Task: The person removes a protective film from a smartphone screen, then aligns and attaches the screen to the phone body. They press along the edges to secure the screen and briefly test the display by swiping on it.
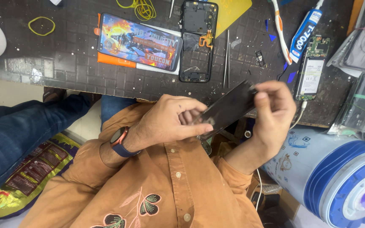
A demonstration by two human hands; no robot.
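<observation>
**Both hands on a dark phone panel**

Centrally, I see the left hand [165, 120] and right hand [273, 109] holding a dark phone panel [227, 109], tilted, above the near edge of the dark bench [72, 59]. Left fingers are clamped on its lower end; right fingertips pinch its upper end. Far on the bench lie a lit phone [140, 42] on an orange-and-white box [119, 60], an open phone frame [197, 40], and tweezers [226, 59]. Right: a blue-and-white glue tube [304, 33] and a white-labelled battery [310, 76]. Near right stands a blue-and-white jug [334, 169]; near left, a glossy printed packet [26, 177].
</observation>
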